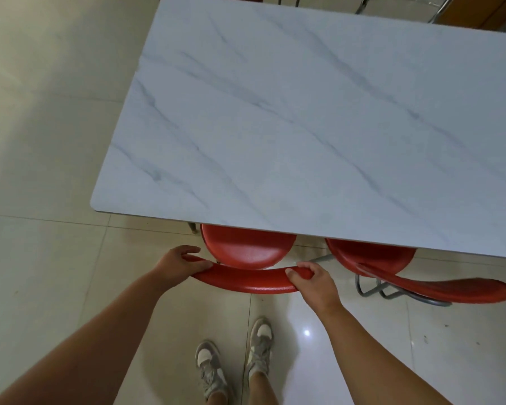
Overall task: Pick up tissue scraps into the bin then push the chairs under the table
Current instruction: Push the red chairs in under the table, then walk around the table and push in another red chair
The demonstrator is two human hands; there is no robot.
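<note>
Both hands grip the curved red plastic backrest (246, 280) of the nearer red chair (247, 248): the left hand (177, 266) closes its fingers (192, 256) over the left end, the right hand (314, 280) wraps the right end. The chair's seat sits partly under the edge of the white marble-patterned bench (304, 127). A 2nd red chair with a metal frame (392, 263) stands just to the right, angled, seat partly under the bench too. Grey sneakers (234, 358) stand on the cream tiled floor (41, 258).
</note>
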